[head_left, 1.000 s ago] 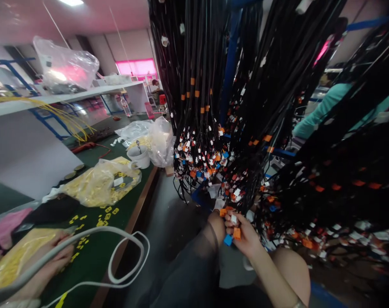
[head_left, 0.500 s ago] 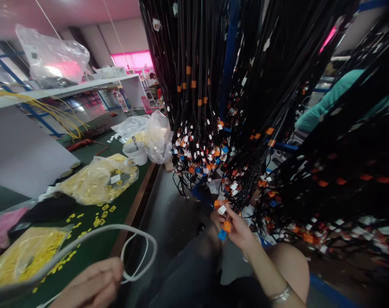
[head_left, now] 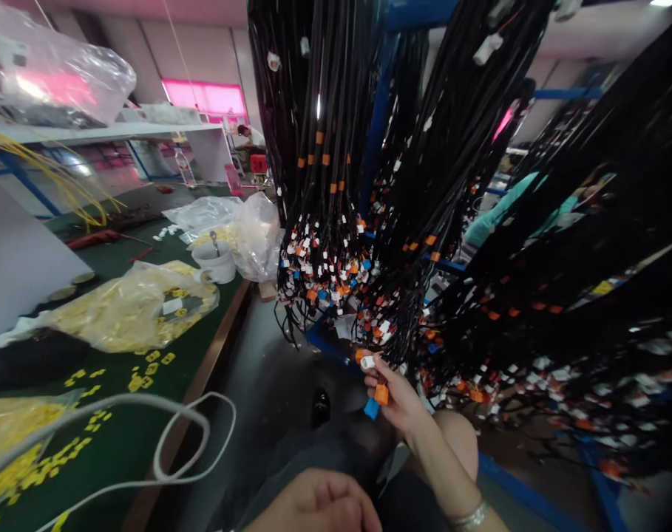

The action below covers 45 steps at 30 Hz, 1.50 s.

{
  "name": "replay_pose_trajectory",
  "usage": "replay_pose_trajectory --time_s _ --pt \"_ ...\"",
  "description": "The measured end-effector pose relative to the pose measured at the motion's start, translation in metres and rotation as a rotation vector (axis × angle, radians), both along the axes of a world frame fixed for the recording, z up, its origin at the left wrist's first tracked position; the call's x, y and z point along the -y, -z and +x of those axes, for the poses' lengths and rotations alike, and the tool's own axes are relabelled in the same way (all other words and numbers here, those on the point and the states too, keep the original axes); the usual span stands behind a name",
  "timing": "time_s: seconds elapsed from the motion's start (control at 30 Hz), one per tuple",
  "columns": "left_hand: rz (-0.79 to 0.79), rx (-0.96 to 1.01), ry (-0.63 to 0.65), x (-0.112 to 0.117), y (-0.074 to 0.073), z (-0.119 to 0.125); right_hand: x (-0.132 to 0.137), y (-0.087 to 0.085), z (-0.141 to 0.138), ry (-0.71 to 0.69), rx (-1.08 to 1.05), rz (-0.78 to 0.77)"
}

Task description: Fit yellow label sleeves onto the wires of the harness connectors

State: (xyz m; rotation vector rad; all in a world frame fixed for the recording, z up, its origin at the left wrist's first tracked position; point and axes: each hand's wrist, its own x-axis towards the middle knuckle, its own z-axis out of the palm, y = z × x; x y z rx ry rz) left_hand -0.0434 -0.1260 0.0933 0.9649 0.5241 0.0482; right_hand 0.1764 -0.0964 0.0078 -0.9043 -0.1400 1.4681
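My right hand is closed around a small bunch of plug connectors at the lower end of a hanging wiring harness. A white connector, an orange connector and a blue connector poke out between the fingers. Low in the view, above my lap, my left hand has its fingers curled in; whatever they may hold is hidden. Black cable harnesses hang in front of me, with many white, orange and blue connectors at their lower ends.
A green-topped bench at left bears loose yellow parts, a plastic bag of them and a white cup. A grey cable loops over its edge. Blue rack bars stand among the harnesses. Behind them shows a person's green sleeve.
My left hand has moved right from beside the bench to above my lap. The view has turned right. My right hand still holds the connectors.
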Motion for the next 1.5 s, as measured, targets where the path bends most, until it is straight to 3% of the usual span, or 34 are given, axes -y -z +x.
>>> replay_pose_trajectory --time_s 0.1,0.17,0.3,0.43,0.67,0.93,1.17,1.3,1.5 --pt "-0.361 0.007 -0.173 -0.014 0.019 0.009 0.001 -0.007 -0.002 -0.021 0.061 -0.010" --pt "-0.503 0.014 -0.339 -0.029 0.026 0.017 -0.002 -0.014 -0.005 -0.058 0.102 -0.017" --pt "-0.422 0.067 -0.547 -0.058 0.029 0.031 -0.012 -0.027 -0.013 -0.069 0.211 -0.056" --pt "-0.331 0.167 -0.616 -0.080 0.034 0.040 -0.018 -0.041 -0.020 -0.087 0.273 -0.126" --pt "-0.337 0.242 -0.714 -0.116 0.042 0.045 -0.027 -0.056 -0.028 -0.064 0.309 -0.153" --pt "-0.302 0.225 -0.784 -0.149 0.054 0.051 -0.054 -0.027 -0.027 -0.073 0.197 -0.109" --pt "-0.193 0.213 -0.730 -0.176 0.077 0.061 -0.090 0.003 -0.025 -0.072 0.013 -0.034" --pt "-0.119 0.170 -0.694 -0.190 0.079 0.067 -0.102 0.015 -0.019 -0.118 -0.060 0.004" --pt "-0.006 0.105 -0.676 -0.195 0.085 0.069 -0.112 0.041 -0.013 -0.059 -0.154 -0.003"
